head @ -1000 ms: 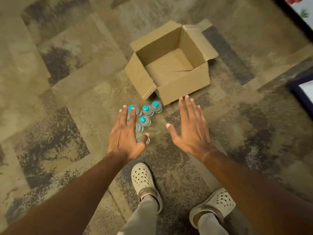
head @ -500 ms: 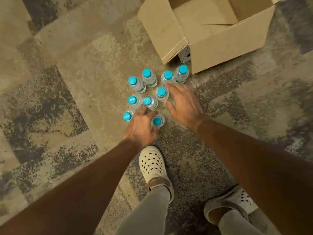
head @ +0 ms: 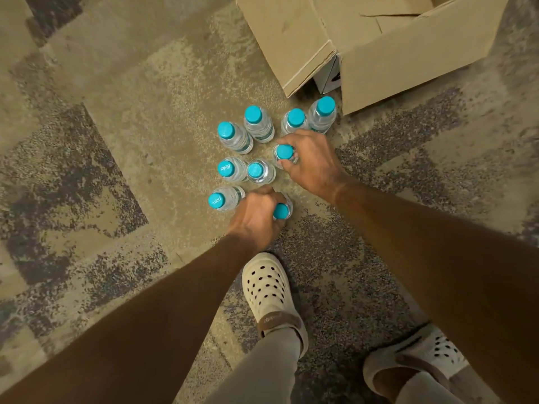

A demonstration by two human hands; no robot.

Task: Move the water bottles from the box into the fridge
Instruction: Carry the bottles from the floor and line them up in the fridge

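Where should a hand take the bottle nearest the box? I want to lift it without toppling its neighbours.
Grip the bottle at its neck just under the cap, coming from above. It stands upright, with another bottle close beside it and the box close behind it, so only the top looks easy to reach.

The scene is seen by one head-worn camera, aimed steeply down at the carpeted floor (head: pixel 116 141). The upright water bottles (head: pixel 259 123) are viewed from near, almost straight above their caps. The cardboard box (head: pixel 393 59) is cut off by the top edge.
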